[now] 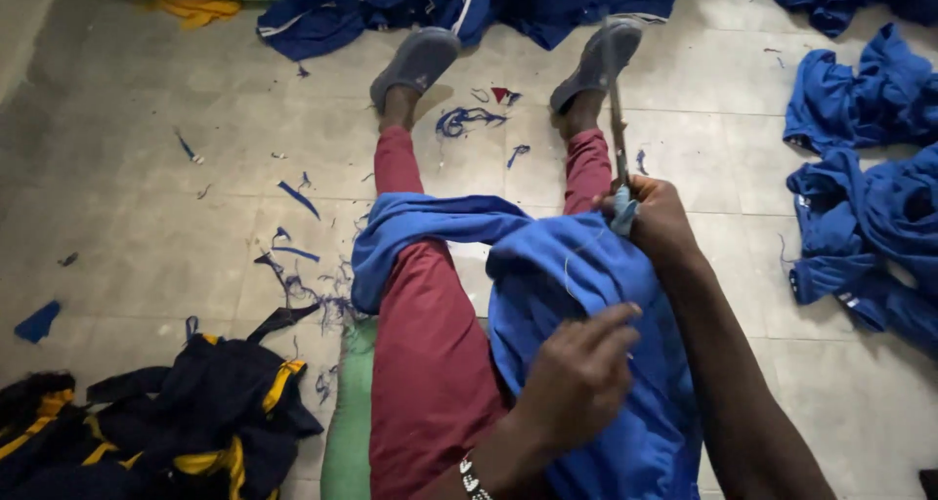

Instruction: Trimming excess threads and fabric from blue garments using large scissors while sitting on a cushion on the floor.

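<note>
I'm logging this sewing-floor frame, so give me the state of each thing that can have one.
Left hand: pinching a thread on the blue garment.
Right hand: closed on the scissors.
Scissors: blades together, pointing away.
Blue garment: bunched across the lap.
Dark garments with yellow trim: heaped on the floor.
Blue garments: crumpled on the floor.
Thread scraps: scattered.
</note>
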